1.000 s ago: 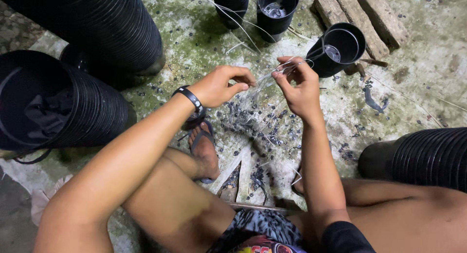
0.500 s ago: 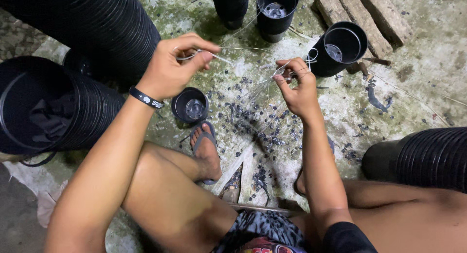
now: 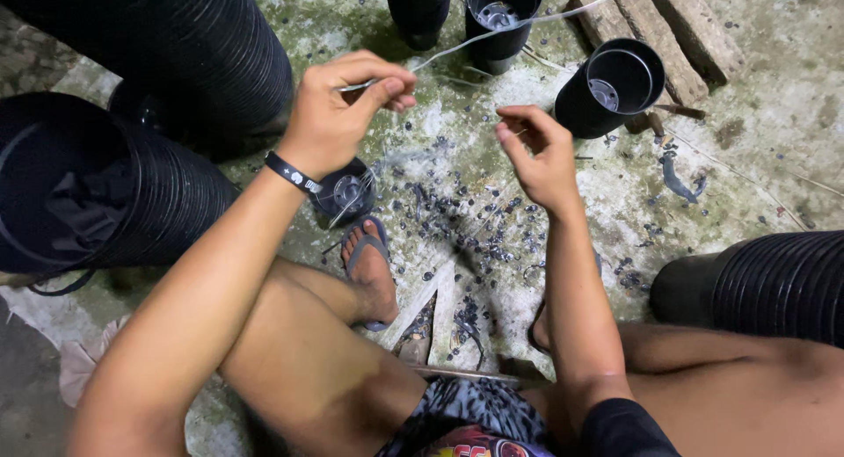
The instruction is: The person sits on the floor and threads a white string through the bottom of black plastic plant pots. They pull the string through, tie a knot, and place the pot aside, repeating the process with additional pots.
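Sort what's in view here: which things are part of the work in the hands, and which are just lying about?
In the work:
- thin pale strip, pinched in the left hand
- right hand, open beside it
- small black pot by the foot
- tilted black pot

Lying about:
- stacks of nested black pots
- wooden planks
- small dark scraps on the ground

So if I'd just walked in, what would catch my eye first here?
Probably the two hands raised mid-picture: the left hand pinches a thin pale strip that runs up to the right, while the right hand hovers open beside it. Next, the long stacks of ribbed black pots lying at the left, and the small dark bits scattered on the concrete floor between the person's feet.
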